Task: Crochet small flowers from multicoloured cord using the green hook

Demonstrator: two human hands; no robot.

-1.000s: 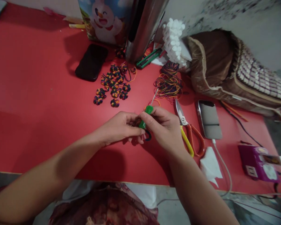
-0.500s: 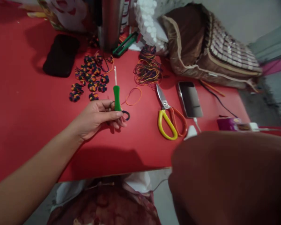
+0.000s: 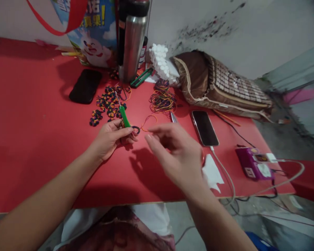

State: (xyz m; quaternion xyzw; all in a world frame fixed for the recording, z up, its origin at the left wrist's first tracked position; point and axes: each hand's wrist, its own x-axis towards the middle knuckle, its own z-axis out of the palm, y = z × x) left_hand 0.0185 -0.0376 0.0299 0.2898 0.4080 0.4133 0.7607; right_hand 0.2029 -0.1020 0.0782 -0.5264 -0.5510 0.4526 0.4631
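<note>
My left hand [image 3: 110, 138] is closed on a green-handled crochet hook [image 3: 124, 116], whose metal tip points away toward a cluster of small multicoloured crocheted flowers [image 3: 107, 104]. A small dark yarn ring [image 3: 136, 130] sits at the left fingertips. My right hand [image 3: 176, 153] hovers just right of it, fingers loosely apart and holding nothing. An orange yarn loop [image 3: 149, 120] lies on the red table [image 3: 28, 139] between the hands. Scissors [image 3: 173, 117] are mostly hidden behind the right hand.
A tangle of coloured yarn [image 3: 162, 99], a black phone [image 3: 85, 86], a steel flask [image 3: 131, 42], a printed bag [image 3: 94, 38], a brown bag [image 3: 219, 87], a charging phone [image 3: 204, 128], a purple box [image 3: 253, 167] and white paper [image 3: 211, 173].
My right hand let go of the hook, swung out close past the camera, and has come back to hover beside the left hand. The view has tilted upward.
</note>
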